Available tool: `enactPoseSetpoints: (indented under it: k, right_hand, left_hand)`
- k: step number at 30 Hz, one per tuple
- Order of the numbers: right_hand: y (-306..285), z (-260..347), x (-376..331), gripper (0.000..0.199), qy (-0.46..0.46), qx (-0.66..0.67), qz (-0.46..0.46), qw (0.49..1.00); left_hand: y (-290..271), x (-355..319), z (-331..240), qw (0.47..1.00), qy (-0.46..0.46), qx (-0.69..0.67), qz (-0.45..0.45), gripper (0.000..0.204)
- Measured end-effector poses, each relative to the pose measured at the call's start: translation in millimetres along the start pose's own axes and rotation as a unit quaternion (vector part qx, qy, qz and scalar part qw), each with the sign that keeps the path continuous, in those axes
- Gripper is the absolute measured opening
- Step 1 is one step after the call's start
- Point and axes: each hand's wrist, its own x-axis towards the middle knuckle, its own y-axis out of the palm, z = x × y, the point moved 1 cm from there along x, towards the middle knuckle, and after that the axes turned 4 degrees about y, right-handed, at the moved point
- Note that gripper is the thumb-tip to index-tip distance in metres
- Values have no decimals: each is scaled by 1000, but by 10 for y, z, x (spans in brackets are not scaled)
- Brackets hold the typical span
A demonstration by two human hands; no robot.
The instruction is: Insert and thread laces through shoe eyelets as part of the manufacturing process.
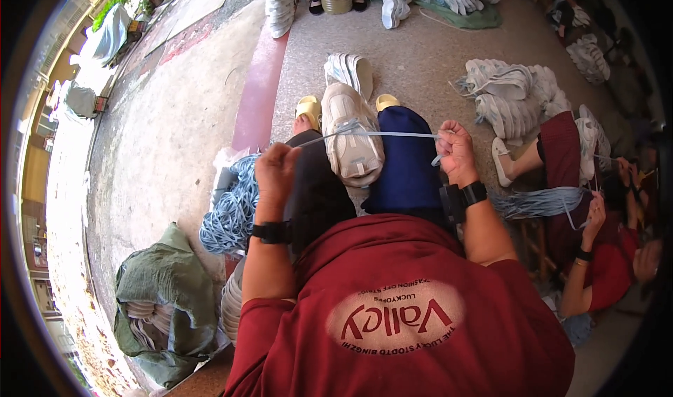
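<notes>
A pale beige sneaker [352, 136] rests on my lap between my knees, toe pointing away from me. A light blue shoelace [392, 135] runs taut across it from hand to hand. My left hand [275, 170] is closed in a fist on the left end of the lace, over my dark trouser leg. My right hand [456, 151] grips the right end, above my blue trouser leg. Both wrists carry black bands.
A heap of light blue laces [231, 211] lies at my left. A green sack [168, 306] with shoe parts sits lower left. Piles of pale sneakers [515, 95] cover the floor ahead and right. A person in red [603, 257] sits at my right handling laces.
</notes>
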Motion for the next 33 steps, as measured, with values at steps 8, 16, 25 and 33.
enactPoseSetpoints:
  k: [8, 16, 25, 33]
  right_hand:
    - [147, 122, -106, 9, -60, -232, 60, 969]
    - [674, 418, -467, 13, -223, -682, 190, 670]
    - [1473, -397, 125, 4, -381, -688, 257, 561]
    - [1679, -534, 273, 3, -374, -785, 292, 399]
  left_hand:
    - [-210, -336, -122, 994, 101, 10, 38, 18]
    - [-304, -290, -354, 963, 250, 54, 86, 21]
    - [-92, -440, -293, 957, 246, 19, 154, 16]
    - [-119, -455, -217, 966, 221, 0, 130, 15]
